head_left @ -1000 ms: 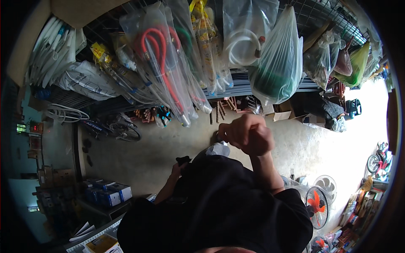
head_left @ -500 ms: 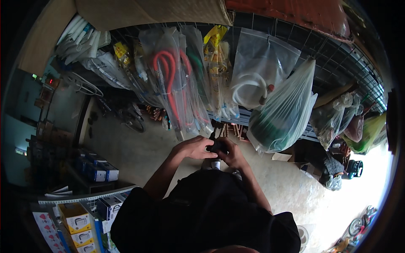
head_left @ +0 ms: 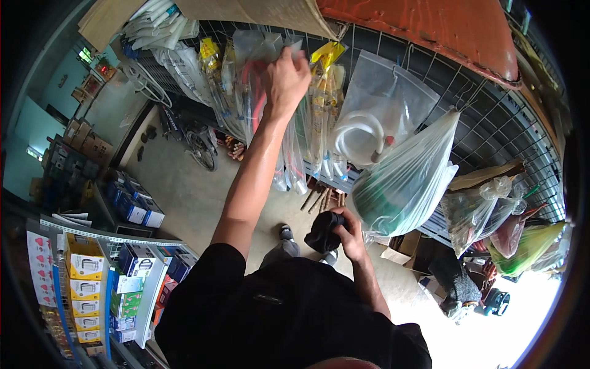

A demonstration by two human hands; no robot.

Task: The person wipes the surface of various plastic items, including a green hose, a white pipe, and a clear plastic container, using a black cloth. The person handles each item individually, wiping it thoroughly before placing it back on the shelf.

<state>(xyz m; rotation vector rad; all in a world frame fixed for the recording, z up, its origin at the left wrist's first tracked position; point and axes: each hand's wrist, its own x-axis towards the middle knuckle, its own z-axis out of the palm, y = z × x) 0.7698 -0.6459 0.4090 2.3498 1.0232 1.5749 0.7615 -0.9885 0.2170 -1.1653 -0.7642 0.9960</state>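
Observation:
My left hand (head_left: 286,77) is raised high, its fingers closed on the top of a clear hanging bag with a red hose (head_left: 249,92) inside. This bag hangs among several long clear packets on a wire grid rack (head_left: 491,132). My right hand (head_left: 352,237) stays low in front of my chest, gripping a bunched black cloth-like thing (head_left: 322,232). What the black thing is cannot be made out.
A bag with a coiled white hose (head_left: 369,132) and a big bag with green contents (head_left: 399,187) hang right of my left arm. Shelves of small boxes (head_left: 86,270) stand at lower left. A bicycle (head_left: 198,142) leans by the wall. Cartons and bags (head_left: 491,234) crowd the right.
Both hands were together on the black thing at my chest. My left hand has now let go of it and reached up to the hanging bag; the right hand keeps the black thing.

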